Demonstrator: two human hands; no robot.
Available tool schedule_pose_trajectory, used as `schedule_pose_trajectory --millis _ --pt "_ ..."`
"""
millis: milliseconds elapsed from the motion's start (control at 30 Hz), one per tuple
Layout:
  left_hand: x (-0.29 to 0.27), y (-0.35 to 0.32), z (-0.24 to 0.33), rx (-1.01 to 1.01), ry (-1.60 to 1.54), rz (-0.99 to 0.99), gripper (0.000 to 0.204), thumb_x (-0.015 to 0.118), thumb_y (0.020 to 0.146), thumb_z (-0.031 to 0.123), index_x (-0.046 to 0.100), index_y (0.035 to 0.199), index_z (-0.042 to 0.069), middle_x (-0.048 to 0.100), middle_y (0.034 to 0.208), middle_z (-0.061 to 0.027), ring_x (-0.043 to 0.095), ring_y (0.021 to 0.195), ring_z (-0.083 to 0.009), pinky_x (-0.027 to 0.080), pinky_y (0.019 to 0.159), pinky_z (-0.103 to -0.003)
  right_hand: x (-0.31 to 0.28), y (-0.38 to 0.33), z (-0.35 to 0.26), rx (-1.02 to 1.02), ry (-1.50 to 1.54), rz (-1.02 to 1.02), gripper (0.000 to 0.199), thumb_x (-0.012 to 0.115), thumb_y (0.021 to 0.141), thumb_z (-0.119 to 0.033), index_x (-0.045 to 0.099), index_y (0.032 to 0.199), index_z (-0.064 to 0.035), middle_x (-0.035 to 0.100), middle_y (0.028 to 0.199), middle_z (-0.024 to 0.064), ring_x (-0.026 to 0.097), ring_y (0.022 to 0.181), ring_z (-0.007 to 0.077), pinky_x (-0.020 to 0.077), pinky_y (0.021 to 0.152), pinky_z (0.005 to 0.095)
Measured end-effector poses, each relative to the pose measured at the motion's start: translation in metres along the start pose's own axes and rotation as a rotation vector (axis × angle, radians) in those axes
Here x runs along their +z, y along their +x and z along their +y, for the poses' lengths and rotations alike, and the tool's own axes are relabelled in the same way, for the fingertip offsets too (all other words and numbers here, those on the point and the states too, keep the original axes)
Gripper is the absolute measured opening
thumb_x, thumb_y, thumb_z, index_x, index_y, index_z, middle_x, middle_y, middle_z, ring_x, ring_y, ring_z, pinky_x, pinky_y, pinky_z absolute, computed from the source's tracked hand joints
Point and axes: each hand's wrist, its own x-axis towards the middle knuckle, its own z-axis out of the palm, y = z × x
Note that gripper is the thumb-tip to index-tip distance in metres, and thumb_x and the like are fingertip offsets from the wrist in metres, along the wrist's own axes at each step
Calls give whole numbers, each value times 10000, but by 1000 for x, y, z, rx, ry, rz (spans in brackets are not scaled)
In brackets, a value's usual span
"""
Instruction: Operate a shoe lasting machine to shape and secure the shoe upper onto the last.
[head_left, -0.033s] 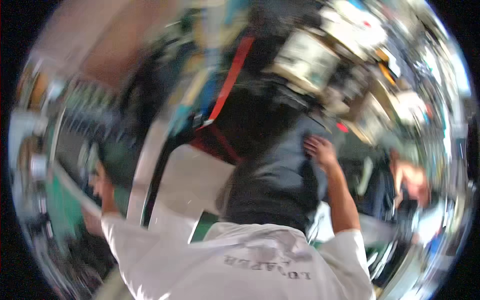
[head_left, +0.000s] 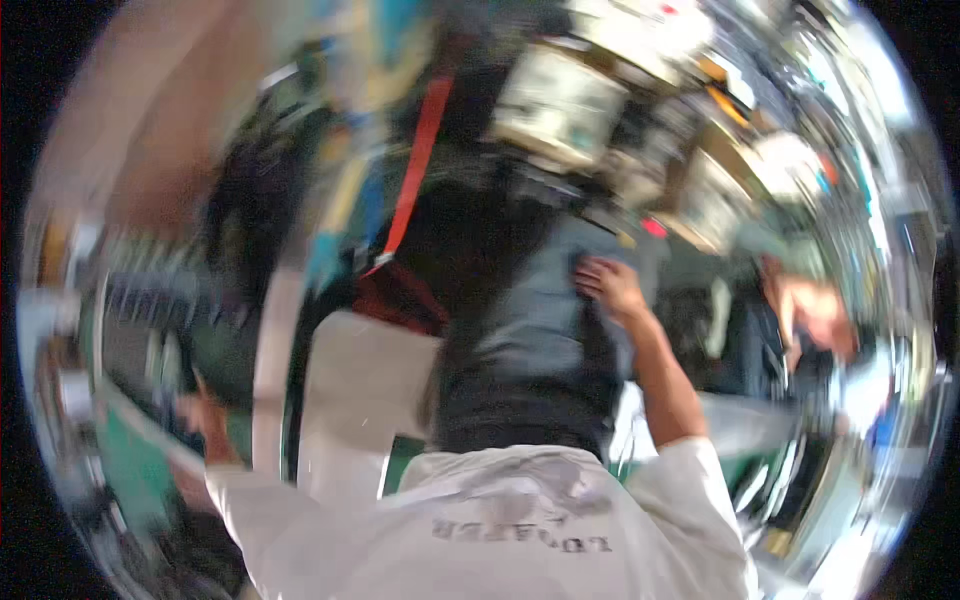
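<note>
My right hand (head_left: 612,285) rests on the dark trousers (head_left: 530,340) over my leg, its fingers stretched out and nothing seen in them. Out to the far left, my left hand (head_left: 203,412) is smeared by motion. It is nearest to a dark recess (head_left: 215,350) beside a green surface (head_left: 135,450), and whether it touches or holds anything cannot be made out. Between the left arm and the trousers lies a pale, flat, round-cornered panel (head_left: 365,375).
A red strap-like strip (head_left: 420,165) runs in front of me. White boxes (head_left: 555,105) with dark markings stand ahead, and an open carton (head_left: 715,190) lies farther right. Another person's bare arm (head_left: 815,315) shows at the right. Much of the surroundings is blurred.
The whole view has turned, so the boxes, red strip and right hand sit farther left. The right hand stays on the trousers; the left hand appears slightly lower.
</note>
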Motion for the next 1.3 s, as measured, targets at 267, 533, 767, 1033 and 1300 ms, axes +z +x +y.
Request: schedule_pose_trajectory --millis 267,533,767,1033,1300 --pt "-129 -3 75 -335 -879 -530 582 596 1062 221 459 1616 105 671 1232 -114 620 1178 -330 494 1019 -575 -107 -128 80 -283 150 720 342 566 1115 -133 620 1333 125 768 1144 209 774 956 247 655 820 358" --pt "-240 4 210 488 -1394 198 388 607 1044 233 618 1367 19 702 1146 -139 688 981 -298 555 856 -430 -213 -370 330 167 -713 1683 334 673 881 -49 746 1207 -49 762 1092 199 738 1016 362 584 938 471" --pt "-377 -44 394 1182 -894 413 288 544 1042 99 686 1251 -38 718 1056 -101 665 933 -186 547 805 -314 -280 -557 462 935 -656 1447 609 689 878 -164 559 1450 -2 683 1342 253 607 1282 438 510 1101 488" --pt "-474 -66 414 1051 -730 207 292 497 1043 -49 695 1254 -21 734 1066 -83 677 931 -200 561 826 -325 -443 -575 421 824 -664 1360 864 779 871 -288 409 1651 -249 502 1515 333 501 1419 505 448 1172 572" --pt "-471 -90 394 925 -813 174 224 574 1097 138 637 1038 -69 461 869 -23 389 765 -164 397 763 -359 -517 -562 420 1111 -931 1005 1083 842 873 -242 186 1695 -500 254 1702 336 329 1562 507 380 1236 586"
